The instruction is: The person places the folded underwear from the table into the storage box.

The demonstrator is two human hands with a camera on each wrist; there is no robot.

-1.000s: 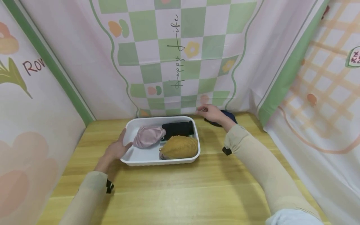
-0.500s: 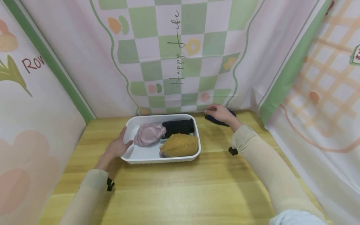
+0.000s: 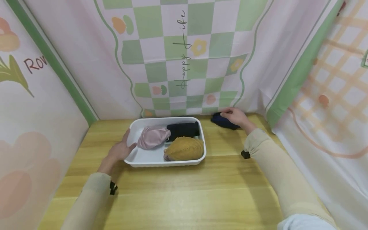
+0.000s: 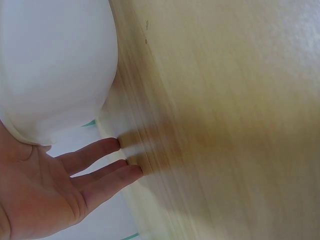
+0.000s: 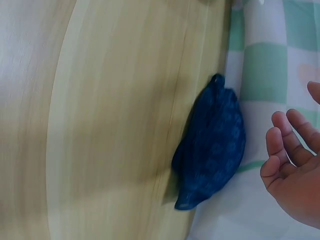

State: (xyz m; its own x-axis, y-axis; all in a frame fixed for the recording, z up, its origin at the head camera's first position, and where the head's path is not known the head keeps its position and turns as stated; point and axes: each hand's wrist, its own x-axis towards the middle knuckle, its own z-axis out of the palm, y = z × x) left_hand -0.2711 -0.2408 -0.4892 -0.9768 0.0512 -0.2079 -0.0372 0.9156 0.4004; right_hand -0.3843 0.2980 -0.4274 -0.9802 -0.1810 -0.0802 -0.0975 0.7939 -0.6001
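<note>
At the left end of a white plastic tray [image 3: 141, 164], my left hand [image 3: 118, 150] lies over the rim, thumb inside. In the left wrist view its other fingers [image 4: 110, 185] stretch out straight below the tray's wall [image 4: 60, 65], apart from it. My right hand [image 3: 236, 117] is above a dark blue cloth item [image 3: 222, 122] at the table's back edge. The right wrist view shows a faint pattern on this blue cloth item [image 5: 215, 145]; the right fingers [image 5: 287, 135] are slightly bent and hold nothing.
Inside the tray lie a pink satiny cloth bundle [image 3: 153, 137], a black rolled cloth [image 3: 182, 130] and a mustard-yellow cloth bundle [image 3: 185, 149]. The wooden table [image 3: 178, 195] ends at a checked curtain [image 3: 184, 80] behind; more curtains hang on both sides.
My right hand has moved right, away from the tray and over the blue cloth item, baring more of its left side. The left hand stays at the tray's rim.
</note>
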